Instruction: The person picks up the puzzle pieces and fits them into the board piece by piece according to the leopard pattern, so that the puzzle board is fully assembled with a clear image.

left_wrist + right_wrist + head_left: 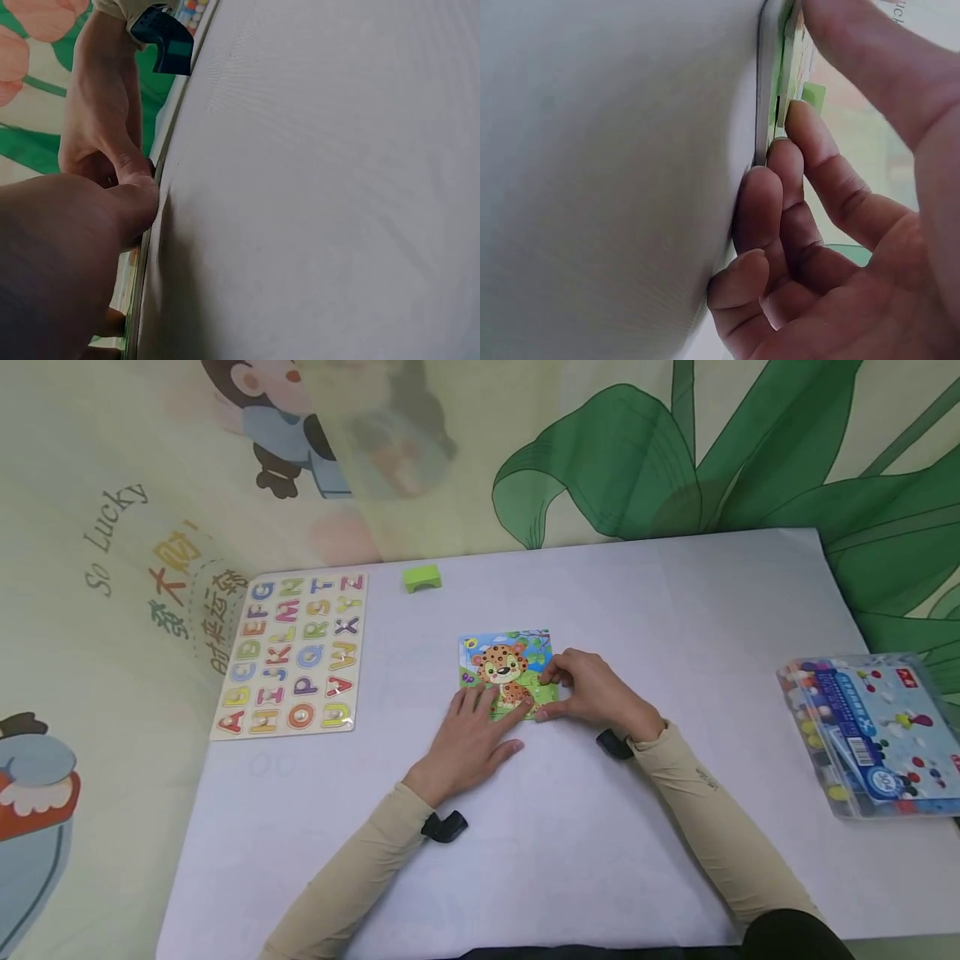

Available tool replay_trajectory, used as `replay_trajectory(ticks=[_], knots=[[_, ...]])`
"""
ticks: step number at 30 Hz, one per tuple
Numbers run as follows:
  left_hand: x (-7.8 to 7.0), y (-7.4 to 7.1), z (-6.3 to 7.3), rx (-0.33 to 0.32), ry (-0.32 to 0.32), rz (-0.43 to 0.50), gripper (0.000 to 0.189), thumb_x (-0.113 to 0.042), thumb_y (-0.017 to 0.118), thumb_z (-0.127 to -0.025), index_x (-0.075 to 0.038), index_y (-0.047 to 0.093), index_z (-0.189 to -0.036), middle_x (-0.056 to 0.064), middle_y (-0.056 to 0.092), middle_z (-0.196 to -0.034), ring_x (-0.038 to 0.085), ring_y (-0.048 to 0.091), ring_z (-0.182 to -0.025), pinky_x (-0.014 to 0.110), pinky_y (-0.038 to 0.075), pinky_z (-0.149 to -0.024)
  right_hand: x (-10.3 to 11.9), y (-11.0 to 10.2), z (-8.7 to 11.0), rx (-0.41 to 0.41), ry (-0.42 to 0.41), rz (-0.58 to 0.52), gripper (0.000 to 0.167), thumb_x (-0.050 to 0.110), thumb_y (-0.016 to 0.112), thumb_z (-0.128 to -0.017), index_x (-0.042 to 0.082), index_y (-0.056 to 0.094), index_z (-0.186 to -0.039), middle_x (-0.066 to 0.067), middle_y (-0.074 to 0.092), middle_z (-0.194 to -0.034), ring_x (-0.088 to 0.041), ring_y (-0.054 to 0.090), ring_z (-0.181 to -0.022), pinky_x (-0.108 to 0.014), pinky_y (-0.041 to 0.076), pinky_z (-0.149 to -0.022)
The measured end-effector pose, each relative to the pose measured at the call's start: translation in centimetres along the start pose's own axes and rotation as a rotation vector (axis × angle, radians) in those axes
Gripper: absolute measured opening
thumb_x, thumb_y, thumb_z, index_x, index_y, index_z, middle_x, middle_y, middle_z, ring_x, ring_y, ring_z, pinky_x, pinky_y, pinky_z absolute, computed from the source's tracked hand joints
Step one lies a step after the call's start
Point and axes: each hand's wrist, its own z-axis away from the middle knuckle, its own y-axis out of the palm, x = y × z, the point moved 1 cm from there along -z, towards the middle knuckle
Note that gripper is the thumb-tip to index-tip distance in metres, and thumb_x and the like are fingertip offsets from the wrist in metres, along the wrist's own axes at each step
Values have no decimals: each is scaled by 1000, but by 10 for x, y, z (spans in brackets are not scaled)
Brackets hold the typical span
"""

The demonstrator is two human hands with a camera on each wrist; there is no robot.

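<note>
A small square jigsaw puzzle with a cartoon leopard on green and blue lies flat on the white table. My left hand rests on its lower left part, fingers spread and fairly straight over the picture. At the lower right side, my right hand pinches a green puzzle piece between thumb and index finger. In the right wrist view this piece sits tilted, a thin gap above the puzzle's base board. The other right fingers curl beside the board's edge. The left wrist view shows both thumbs close together at the near edge.
A wooden alphabet board with colored letters lies at the left. Behind the puzzle stands a small green arched block. A clear plastic case of colored balls with a printed sheet is at the right edge. A patterned curtain borders the table's back.
</note>
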Motion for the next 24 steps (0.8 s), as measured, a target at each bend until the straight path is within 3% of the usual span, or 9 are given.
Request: replay_trajectory(ticks=[7,15,24], knots=[[-3,1,-3,-24,9,11,52,-42,56,-110,-28,51,-159,19,41,-161,43,39,-145,58,32,-124,-3,-1,2,4,-8,-12,45,30,99,-76,7,73,-105,-7,70,-99,-21,59,-88,-35,48,-81],[-3,1,-5,-8,98,80,55,-33,54,-112,-9,47,-160,8,39,-171,36,31,-159,46,25,-133,-5,1,2,5,5,-46,41,27,96,-80,7,73,-107,-6,70,-99,-22,60,-90,-35,49,-83],[7,2,-3,19,143,169,62,-38,57,-110,-15,41,-165,6,27,-176,34,25,-162,51,27,-132,-2,1,0,-4,-1,-38,40,28,95,-81,8,72,-106,-6,69,-97,-21,60,-89,-35,50,-82]])
